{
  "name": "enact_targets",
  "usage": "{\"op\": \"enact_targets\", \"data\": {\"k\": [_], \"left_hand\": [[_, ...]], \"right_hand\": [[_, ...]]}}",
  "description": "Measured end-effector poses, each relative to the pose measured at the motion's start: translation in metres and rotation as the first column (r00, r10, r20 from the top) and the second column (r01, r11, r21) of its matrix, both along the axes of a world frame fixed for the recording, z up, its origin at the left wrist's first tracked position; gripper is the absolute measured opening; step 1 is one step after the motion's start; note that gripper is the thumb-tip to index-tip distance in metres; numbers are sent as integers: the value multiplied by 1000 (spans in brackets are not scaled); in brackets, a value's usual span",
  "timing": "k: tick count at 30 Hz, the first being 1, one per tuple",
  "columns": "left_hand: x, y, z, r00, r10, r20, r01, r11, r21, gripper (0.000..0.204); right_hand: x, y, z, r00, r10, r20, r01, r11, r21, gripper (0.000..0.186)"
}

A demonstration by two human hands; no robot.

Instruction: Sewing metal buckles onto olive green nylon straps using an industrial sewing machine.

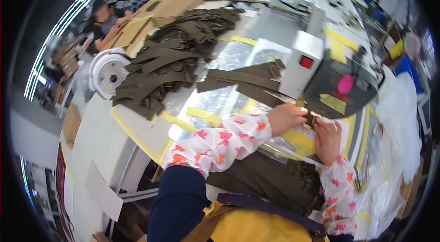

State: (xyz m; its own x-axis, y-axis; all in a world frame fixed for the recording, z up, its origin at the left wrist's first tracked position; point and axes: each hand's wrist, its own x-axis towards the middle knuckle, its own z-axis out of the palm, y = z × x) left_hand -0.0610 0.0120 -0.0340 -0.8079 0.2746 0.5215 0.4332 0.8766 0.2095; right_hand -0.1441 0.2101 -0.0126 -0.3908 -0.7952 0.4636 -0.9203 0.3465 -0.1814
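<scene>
Just below the white head of a sewing machine [300,63], both my hands are closed on the end of an olive webbing strap [311,119] with a buckle on it. My left hand [287,118] pinches it from the left, fingertips near the machine. From the right, my right hand [328,140] grips the same end between thumb and fingers. Fingers partly hide the buckle. Several loose olive straps [247,76] lie on the table left of the machine head. A bundle of straps with buckles [275,180] lies close to my body, under my forearms.
A large heap of olive straps [178,49] covers the table's far left, beside a white fan [110,73]. Cardboard [172,8] lies behind it, near a seated person [104,22]. Clear plastic sheeting [389,136] hangs at the right. Yellow tape [201,115] marks the tabletop.
</scene>
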Motion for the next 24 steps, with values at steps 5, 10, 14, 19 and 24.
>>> {"op": "enact_targets", "data": {"k": [5, 10, 14, 19, 24], "left_hand": [[-6, -5, 1, 987, 50, 149, -47, 999, -23, 23], [-12, -4, 2, 988, 120, 93, -121, 992, 15, 20], [-12, -4, 4, 982, 137, 134, -148, 986, 79, 16], [-13, -4, 5, 981, 180, 70, -183, 982, 42, 14], [-10, -2, 6, 989, 148, 3, -147, 987, 70, 13]], "right_hand": [[-5, -3, 0, 1000, 24, -13, -24, 1000, -7, 24], [-15, -1, -1, 999, 29, -22, -29, 999, 21, 25], [-16, -4, 1, 999, 32, 3, -32, 999, 22, 27], [-11, -7, 2, 999, 8, -37, -8, 1000, -1, 27], [-10, -10, 0, 999, 16, -41, -17, 1000, -22, 27]]}}
